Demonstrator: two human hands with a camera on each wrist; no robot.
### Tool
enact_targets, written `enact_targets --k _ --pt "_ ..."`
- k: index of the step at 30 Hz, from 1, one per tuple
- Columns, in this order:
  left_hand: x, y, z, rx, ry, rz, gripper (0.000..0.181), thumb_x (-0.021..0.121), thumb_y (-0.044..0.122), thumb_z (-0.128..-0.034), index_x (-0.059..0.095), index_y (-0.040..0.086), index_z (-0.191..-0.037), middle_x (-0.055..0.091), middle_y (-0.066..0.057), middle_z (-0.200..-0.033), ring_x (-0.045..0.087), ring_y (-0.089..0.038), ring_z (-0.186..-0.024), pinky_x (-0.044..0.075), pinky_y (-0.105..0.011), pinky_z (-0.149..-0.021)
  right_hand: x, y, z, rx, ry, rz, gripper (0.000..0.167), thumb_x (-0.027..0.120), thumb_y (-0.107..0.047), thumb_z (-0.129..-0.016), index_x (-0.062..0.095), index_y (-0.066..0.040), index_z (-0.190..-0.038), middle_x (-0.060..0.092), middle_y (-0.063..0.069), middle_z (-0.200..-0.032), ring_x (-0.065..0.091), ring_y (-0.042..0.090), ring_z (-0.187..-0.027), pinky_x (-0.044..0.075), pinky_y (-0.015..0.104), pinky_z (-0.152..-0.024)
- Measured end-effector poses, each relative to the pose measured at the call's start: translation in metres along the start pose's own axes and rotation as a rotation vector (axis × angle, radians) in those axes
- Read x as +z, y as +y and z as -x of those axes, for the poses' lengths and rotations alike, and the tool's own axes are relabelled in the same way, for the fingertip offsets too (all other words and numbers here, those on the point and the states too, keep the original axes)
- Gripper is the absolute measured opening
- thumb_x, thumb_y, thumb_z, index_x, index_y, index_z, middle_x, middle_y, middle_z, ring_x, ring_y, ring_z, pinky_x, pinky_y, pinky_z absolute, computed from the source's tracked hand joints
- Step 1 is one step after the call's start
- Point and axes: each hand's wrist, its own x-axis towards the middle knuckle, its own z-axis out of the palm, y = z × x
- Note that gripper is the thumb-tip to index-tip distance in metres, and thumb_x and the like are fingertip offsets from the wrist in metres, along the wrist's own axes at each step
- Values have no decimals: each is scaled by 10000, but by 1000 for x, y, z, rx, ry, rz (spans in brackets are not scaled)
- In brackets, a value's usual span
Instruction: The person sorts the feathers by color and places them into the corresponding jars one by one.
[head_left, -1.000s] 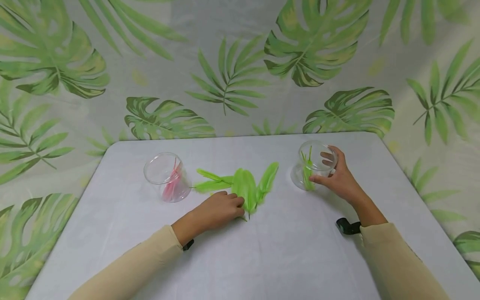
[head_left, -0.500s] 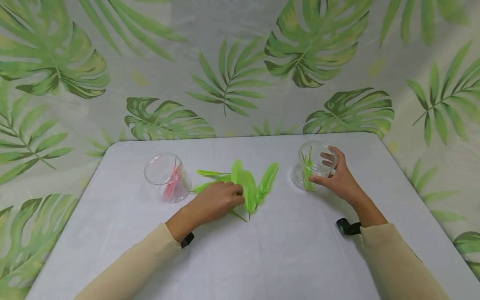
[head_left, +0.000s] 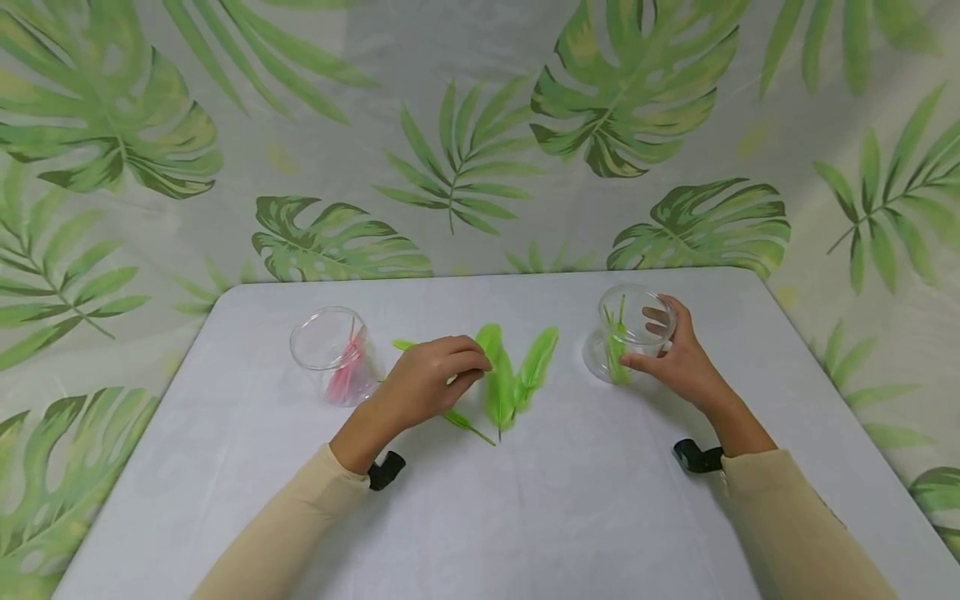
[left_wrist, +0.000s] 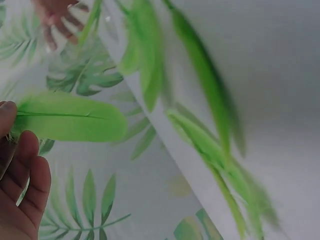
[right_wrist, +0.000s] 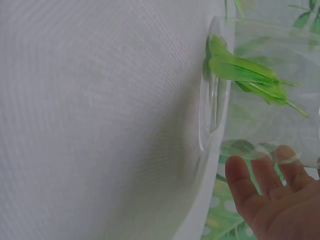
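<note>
My left hand (head_left: 423, 379) pinches a bright green feather (left_wrist: 75, 117) by its quill end, raised above the table. More green feathers (head_left: 534, 367) lie under and just right of that hand, partly hidden by it in the head view. On the right, my right hand (head_left: 675, 354) holds a clear glass jar (head_left: 595, 357) from its side, thumb in front and fingers behind. The jar stands upright on the table. Several green feathers (right_wrist: 245, 72) lean inside it, quills up.
A second clear glass jar (head_left: 309, 360) stands at the left with pink feathers (head_left: 345, 371) inside. The table (head_left: 525, 517) has a white cloth. Behind it hangs a leaf-patterned curtain (head_left: 480, 50).
My left hand has picked a green feather off the pile, lifted it and turned, moving slightly up in the head view. My right hand and the jar have stayed in place.
</note>
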Motion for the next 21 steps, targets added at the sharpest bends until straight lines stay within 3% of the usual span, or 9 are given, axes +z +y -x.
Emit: enact_targets --k 9,13,21 --pt "-8 -8 -19 -206 177 352 73 726 28 -875 730 46 -946 725 -54 -893 577 -90 -629 495 -218 -581 0 0 0 -2 0 -11 1164 816 -248 -826 -81 -146 -1560 237 234 -1612 275 465 -1464 346 659 -1070" --pt "-8 -12 -23 -289 207 422 77 723 46 -884 734 40 -960 730 -67 -888 589 -95 -589 479 -223 -555 0 0 0 0 -6 -19 1169 818 -249 -824 -86 -153 -1559 233 232 -1614 273 465 -1464 343 658 -1071" --pt "-8 -15 -25 -454 202 507 94 705 93 -911 744 79 -995 738 -89 -923 638 -179 -638 500 -233 -593 0 1 0 -7 -5 -16 1165 819 -243 -823 -80 -144 -1558 238 238 -1610 278 471 -1460 349 658 -1066"
